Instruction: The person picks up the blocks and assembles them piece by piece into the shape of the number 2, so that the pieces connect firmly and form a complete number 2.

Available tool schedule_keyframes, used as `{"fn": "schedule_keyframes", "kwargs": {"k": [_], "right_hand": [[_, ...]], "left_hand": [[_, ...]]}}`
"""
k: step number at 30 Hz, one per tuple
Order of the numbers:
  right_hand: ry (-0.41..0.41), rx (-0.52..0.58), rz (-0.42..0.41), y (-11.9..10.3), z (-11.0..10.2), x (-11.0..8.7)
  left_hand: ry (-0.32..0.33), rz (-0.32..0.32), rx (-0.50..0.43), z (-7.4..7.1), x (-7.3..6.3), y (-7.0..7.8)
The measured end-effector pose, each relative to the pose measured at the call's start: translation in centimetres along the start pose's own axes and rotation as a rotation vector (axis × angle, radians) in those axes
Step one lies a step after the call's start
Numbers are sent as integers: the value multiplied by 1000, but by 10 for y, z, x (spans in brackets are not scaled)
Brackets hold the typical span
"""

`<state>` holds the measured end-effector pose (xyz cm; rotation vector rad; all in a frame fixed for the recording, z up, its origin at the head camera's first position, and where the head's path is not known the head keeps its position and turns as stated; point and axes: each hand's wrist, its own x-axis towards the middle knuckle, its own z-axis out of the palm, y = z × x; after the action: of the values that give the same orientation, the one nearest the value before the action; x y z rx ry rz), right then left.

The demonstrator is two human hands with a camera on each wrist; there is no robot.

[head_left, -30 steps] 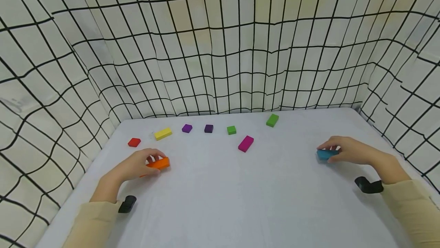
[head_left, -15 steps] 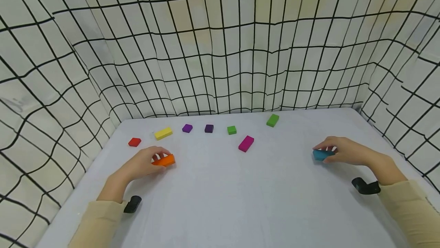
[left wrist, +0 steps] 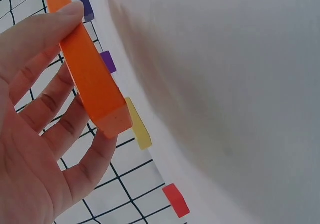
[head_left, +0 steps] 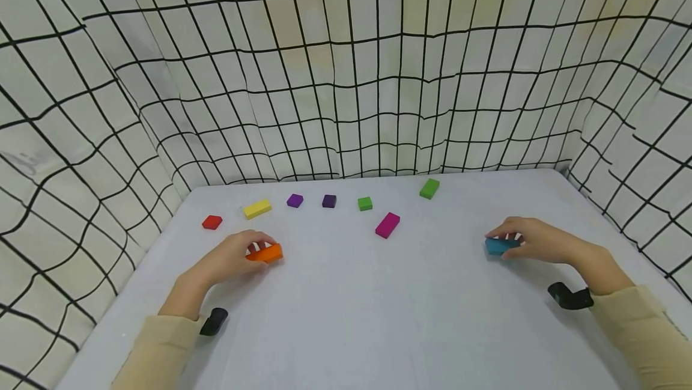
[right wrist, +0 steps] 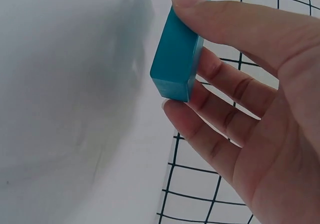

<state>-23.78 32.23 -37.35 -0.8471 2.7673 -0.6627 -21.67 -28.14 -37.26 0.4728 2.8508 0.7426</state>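
My left hand (head_left: 233, 256) grips a long orange block (head_left: 268, 253) between thumb and fingers, at the left of the table. In the left wrist view the thumb lies across the near face of the orange block (left wrist: 92, 74), with the fingers behind it. On the right side my right hand (head_left: 543, 242) holds a blue block (head_left: 498, 246) the same way. The right wrist view has the thumb on the broad face of the blue block (right wrist: 175, 51) and a fingertip at its lower end. A shadow falls on the white cloth beneath each hand.
Across the back lie a red block (head_left: 212, 222), a yellow block (head_left: 257, 209), two purple blocks (head_left: 294, 201), a small green block (head_left: 364, 204) and a longer green block (head_left: 429, 188). A magenta block (head_left: 387, 225) sits nearer the middle. Black-gridded white walls (head_left: 357, 95) enclose the table.
My left hand has moved rightward with the orange block, and my right hand slightly leftward with the blue block. The other blocks have stayed in place.
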Motion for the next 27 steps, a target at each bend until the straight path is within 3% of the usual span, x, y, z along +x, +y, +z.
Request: {"fn": "schedule_keyframes", "kwargs": {"k": [13,27], "right_hand": [[-19,-22,-43,-15,3,12],[-43,-38,-73,-29,10,28]], "left_hand": [[10,9,22,6,4,9],[18,79,41,10,8,20]]}}
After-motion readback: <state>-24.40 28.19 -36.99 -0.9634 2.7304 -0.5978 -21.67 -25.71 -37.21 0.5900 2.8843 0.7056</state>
